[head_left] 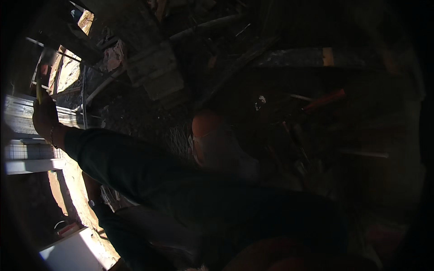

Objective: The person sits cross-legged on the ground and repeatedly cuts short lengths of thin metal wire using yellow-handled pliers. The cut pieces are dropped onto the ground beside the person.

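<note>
Glare off the pale panel [20,113] could, we judge, mask the slim yellow object [39,93] and make us misplace it; it juts up from our right hand [45,118], whose fingers seem clamped around its lower end. Farther right and lower, our left hand [91,189] sits in shadow, and we cannot tell whether its fingers are apart.

One wide, round view looks down from the person's head, quite near above the dark sleeve [181,180].
</note>
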{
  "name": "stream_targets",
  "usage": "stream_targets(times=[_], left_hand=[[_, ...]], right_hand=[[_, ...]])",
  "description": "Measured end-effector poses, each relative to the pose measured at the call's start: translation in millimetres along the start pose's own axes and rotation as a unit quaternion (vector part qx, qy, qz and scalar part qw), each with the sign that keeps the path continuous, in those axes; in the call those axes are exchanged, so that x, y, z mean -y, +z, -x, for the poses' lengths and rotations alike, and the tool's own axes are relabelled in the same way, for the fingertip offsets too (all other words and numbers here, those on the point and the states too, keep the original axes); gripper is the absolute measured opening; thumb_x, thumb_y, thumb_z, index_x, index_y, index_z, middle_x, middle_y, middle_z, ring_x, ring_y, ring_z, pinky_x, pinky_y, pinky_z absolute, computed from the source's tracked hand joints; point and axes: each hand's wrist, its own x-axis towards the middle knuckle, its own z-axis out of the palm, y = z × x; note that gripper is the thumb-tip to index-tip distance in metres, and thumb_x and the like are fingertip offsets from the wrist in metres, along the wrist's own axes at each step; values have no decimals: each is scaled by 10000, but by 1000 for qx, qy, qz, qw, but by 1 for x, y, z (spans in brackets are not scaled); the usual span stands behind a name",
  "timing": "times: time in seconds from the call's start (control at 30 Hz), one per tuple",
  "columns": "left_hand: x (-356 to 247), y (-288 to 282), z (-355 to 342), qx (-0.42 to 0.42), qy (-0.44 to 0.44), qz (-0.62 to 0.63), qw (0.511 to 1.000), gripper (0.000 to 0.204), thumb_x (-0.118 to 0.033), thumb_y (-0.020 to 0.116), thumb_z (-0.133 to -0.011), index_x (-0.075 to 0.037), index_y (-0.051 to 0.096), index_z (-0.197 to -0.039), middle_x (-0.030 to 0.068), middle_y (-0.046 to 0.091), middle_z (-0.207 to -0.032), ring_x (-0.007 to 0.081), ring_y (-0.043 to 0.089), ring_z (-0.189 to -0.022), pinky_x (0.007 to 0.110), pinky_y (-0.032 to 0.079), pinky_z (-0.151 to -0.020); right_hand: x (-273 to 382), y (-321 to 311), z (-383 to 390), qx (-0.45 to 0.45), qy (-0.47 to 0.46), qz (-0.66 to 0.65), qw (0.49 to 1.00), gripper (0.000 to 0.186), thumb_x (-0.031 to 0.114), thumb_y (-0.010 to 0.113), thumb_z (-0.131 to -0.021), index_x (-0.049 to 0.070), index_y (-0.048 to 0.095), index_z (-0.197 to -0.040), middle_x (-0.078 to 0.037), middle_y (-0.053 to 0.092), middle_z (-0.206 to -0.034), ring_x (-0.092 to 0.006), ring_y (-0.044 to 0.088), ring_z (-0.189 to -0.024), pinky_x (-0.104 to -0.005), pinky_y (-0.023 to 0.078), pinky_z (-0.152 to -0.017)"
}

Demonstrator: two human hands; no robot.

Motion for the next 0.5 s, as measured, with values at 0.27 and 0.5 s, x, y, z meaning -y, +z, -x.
stream_targets(times=[0.27,0.5], left_hand=[[-80,99,36,91,-22,479,873,301,-58,563,-1006,-18,648,-1292,-27,554,-756,74,500,-628,232,418,-540],[-53,211,62,44,-136,519,843,478,-67,669,-956,25,527,-1403,11,643,-895,68,570,-655,219,466,-559]], right_hand=[[-22,-207,89,141,159,-125,969,245,250,673,-992,11,618,-987,-11,619,-736,-55,582,-600,-255,469,-514],[-117,-304,186,206,365,176,891,255,264,746,-964,17,694,-1007,-3,639,-726,-67,582,-576,-257,477,-517]])
